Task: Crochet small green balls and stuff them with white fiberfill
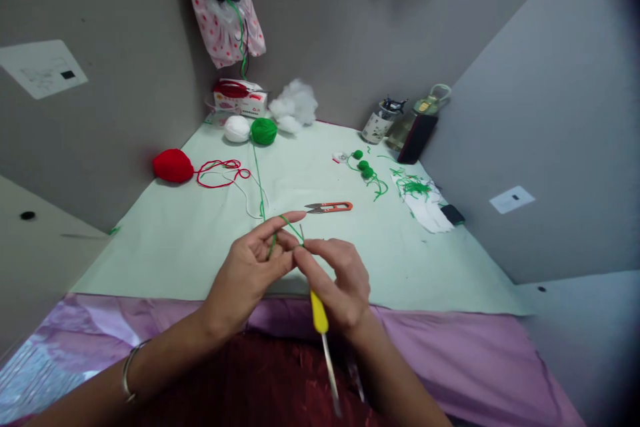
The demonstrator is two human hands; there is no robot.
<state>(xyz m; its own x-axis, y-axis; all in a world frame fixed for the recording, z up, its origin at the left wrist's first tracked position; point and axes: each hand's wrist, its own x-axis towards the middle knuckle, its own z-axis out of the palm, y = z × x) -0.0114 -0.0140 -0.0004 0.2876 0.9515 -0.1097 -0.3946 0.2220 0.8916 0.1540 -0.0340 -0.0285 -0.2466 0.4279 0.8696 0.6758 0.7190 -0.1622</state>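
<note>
My left hand (253, 267) has a green yarn strand (261, 197) looped over its raised forefinger and pinched by thumb and fingers. The strand runs back across the table to a green yarn ball (263, 131). My right hand (336, 280) is closed round a crochet hook with a yellow handle (319, 312); its metal tip meets the yarn between both hands. The two hands touch just above the near table edge.
Orange thread snips (330, 207) lie just beyond my hands. A red yarn ball (173, 165) with loose red thread, a white ball (237, 128), stuffing (296, 103) and a box stand at the back. Small green crocheted pieces (367, 170), yarn scraps, a cup and a bottle are on the right.
</note>
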